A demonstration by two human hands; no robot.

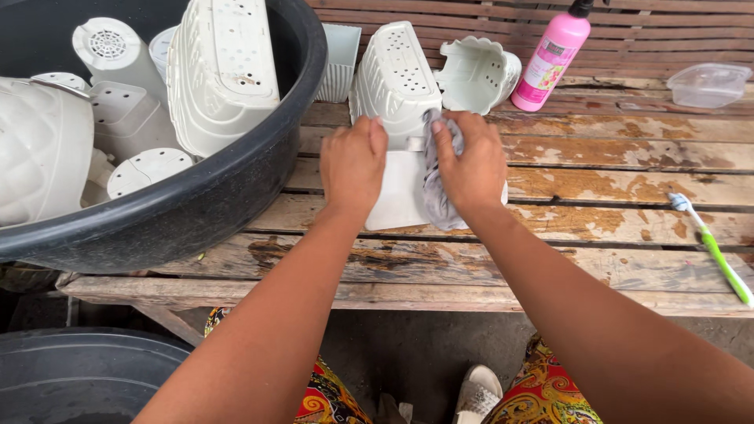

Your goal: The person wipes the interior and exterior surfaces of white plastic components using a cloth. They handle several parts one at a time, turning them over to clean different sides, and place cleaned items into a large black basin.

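A white plastic planter lies upside down on the wooden slat table, its perforated bottom facing up. My left hand grips its near left side. My right hand presses a grey-and-white cloth against the planter's near right side; the cloth hangs down past the rim. Both hands hide the planter's near wall.
A large black tub at left holds several white pots and planters. Behind stand a ribbed white pot and a scalloped white pot. A pink pump bottle, a clear plastic container and a green toothbrush sit at right.
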